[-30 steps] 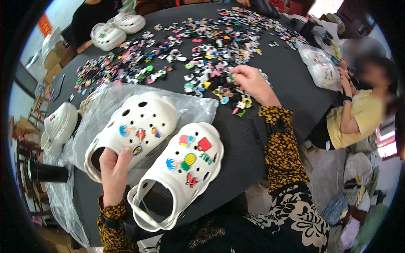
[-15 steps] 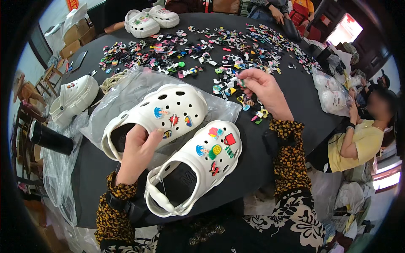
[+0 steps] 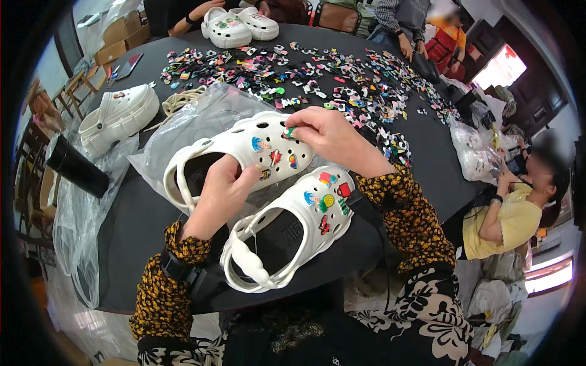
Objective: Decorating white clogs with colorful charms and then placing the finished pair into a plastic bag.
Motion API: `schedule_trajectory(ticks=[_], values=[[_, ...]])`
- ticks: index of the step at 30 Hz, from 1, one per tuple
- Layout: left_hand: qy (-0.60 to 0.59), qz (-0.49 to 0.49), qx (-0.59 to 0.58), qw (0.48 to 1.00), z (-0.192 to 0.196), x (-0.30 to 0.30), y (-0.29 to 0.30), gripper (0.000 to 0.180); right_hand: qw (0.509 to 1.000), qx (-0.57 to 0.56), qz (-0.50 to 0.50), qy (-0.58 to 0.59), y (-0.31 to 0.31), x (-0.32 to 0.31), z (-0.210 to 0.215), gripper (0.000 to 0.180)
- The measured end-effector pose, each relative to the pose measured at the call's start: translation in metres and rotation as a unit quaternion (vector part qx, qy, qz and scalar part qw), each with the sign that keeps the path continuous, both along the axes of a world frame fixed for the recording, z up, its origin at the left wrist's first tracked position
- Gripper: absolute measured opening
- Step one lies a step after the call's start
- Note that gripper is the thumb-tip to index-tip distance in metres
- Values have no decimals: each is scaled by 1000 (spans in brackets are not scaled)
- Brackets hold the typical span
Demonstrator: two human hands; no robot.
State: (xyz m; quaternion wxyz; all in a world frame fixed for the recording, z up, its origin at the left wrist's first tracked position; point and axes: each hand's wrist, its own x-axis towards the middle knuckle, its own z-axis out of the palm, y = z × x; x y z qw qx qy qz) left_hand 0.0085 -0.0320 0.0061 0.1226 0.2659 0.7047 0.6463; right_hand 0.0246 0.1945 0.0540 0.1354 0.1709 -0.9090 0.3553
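My left hand [image 3: 223,190] grips a white clog [image 3: 241,141], with the thumb on its upper and the fingers inside the opening, partly hidden. On that clog sit a blue palm-tree charm [image 3: 259,144], a red charm [image 3: 276,157] and a rainbow-coloured charm [image 3: 293,161]. At its toe, my right hand [image 3: 332,135] pinches a small green and red shoe charm [image 3: 288,132] against the holed upper. Nearer to me lies a second white clog [image 3: 311,221], its toe decorated with several charms, among them a yellow pineapple [image 3: 328,200] and a red bag [image 3: 344,190].
Loose charms [image 3: 244,68] spread across the black table [image 3: 159,244]. Clear plastic [image 3: 204,110] lies under the held clog. A single clog [image 3: 119,116] and a black tumbler [image 3: 76,165] stand left; another pair [image 3: 227,30] is at the back. A person in yellow [image 3: 503,222] sits right.
My right hand has moved left from over the loose charms to the toe of the held clog, bringing the small charm. My left hand keeps its grip; the whole view has shifted slightly.
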Motion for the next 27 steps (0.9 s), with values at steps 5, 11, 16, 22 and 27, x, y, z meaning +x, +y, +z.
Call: schedule_trajectory(ticks=[5, 11, 16, 22, 27], values=[[1, -7, 9, 1000, -5, -3, -4, 31, 999, 40, -29, 20, -8, 3, -1, 17], [20, -13, -17, 1000, -10, -7, -1, 30, 989, 103, 6, 103, -6, 6, -4, 19], [46, 23, 1, 999, -12, -6, -1, 29, 974, 172, 29, 146, -9, 7, -2, 17], [40, 28, 16, 999, -16, -7, 5, 29, 997, 59, -30, 39, -3, 3, -1, 12], [43, 31, -11, 999, -16, -9, 2, 29, 995, 64, -36, 62, -8, 5, -2, 10]])
